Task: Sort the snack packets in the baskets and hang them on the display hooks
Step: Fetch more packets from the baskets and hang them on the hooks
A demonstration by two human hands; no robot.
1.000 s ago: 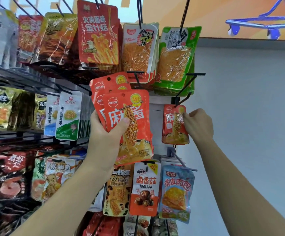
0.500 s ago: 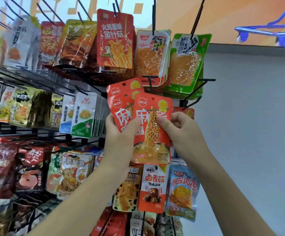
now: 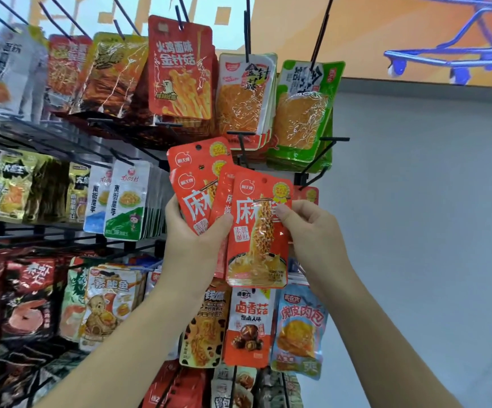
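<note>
Head camera view, looking up at a display rack [image 3: 62, 231] crowded with hanging snack packets.

Both bare arms reach up in front of the rack's right end. The left hand [image 3: 194, 242] has a closed grip on a fan of red packets [image 3: 193, 184], with its thumb across their fronts and its fingers curled behind. The fan sits just below the top row of hooks.

The right hand [image 3: 312, 231] pinches the front red packet [image 3: 258, 237] at its right edge, thumb on the printed face. This packet is upright and overlaps the fan. The left thumb seems to touch its left edge too, though the overlap makes that hard to confirm.

Just beside the right hand, at the rack's right edge, a black hook [image 3: 315, 163] juts out. A matching hung packet [image 3: 308, 193] is partly hidden behind the front one.

Above hang a tall red packet [image 3: 180, 69], a white and orange packet [image 3: 244, 95] and a green packet [image 3: 300, 113]. Below the hands hang an orange mushroom packet [image 3: 249, 325] and a blue packet [image 3: 299, 328].
</note>
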